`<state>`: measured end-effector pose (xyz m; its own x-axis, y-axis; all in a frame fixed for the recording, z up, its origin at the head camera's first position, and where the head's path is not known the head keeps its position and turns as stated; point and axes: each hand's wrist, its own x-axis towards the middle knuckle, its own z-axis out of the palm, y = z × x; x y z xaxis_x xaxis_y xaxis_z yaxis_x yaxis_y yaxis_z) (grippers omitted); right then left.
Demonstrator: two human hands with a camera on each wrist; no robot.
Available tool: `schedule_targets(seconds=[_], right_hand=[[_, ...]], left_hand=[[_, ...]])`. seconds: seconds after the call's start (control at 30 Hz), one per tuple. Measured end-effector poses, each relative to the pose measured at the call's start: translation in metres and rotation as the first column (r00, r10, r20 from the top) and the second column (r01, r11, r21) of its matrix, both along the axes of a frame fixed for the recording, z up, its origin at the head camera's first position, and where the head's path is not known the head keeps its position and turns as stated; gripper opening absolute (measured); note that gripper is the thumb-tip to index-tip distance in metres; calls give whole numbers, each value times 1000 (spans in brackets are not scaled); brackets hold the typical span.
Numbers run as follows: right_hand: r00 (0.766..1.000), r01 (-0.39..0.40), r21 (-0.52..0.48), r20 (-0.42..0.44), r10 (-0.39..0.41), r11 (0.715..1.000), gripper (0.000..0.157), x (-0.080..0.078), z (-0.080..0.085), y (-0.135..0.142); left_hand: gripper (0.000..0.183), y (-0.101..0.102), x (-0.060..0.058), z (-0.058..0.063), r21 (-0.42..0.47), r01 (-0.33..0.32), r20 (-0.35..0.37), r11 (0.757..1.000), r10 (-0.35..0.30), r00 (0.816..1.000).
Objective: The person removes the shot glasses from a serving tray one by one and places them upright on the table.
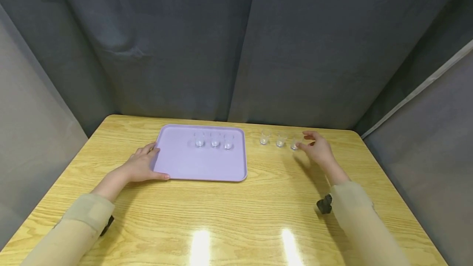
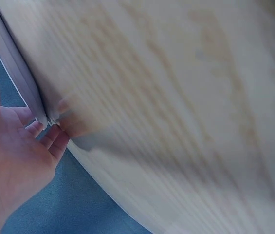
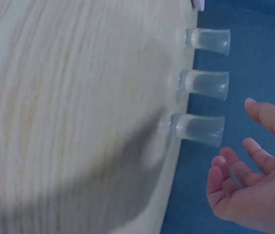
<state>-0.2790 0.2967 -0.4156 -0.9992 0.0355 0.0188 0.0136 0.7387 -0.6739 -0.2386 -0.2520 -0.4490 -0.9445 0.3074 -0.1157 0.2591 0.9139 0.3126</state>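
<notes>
A lilac tray lies on the table, with three small clear cups in a row toward its right half. My left hand holds the tray's near left corner, thumb along the front edge and fingers at the left rim. To the right of the tray stand three more clear cups, upright in a row. Beside the rightmost cup is my right hand, thumb and fingers spread apart around its far side. In the right wrist view a gap shows between the fingers and that cup.
The wooden table has its far edge close behind the cups and tray. Dark grey curtains hang behind it, and lighter panels stand at both sides. A dark device is strapped at the right wrist.
</notes>
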Motion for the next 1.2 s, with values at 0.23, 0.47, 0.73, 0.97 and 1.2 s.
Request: schedule_targets(seconds=[0.23,0.47,0.73,0.97,1.2], right_hand=[[998,-22,6,-50,23,1000,57,12,19,-13],[992,-42,-9,-121,40,999,55,23,34,-32],[981,-71,-39,-181,62,997,51,31,40,-54],[972,-110,-79,-218,91,991,51,37,41,-74],[961,-142,-129,-256,106,981,47,40,40,-94]], left_hand=[[121,0,0,0,-1,2,-2,1000,-2,1000],[122,-1,-1,-2,4,-2,-6,1000,2,1000],[122,-1,-1,-3,-1,0,-11,1000,0,1000],[123,-1,-1,-3,5,1,-9,1000,-1,1000],[122,-1,-1,-3,4,5,-15,1000,-5,1000]])
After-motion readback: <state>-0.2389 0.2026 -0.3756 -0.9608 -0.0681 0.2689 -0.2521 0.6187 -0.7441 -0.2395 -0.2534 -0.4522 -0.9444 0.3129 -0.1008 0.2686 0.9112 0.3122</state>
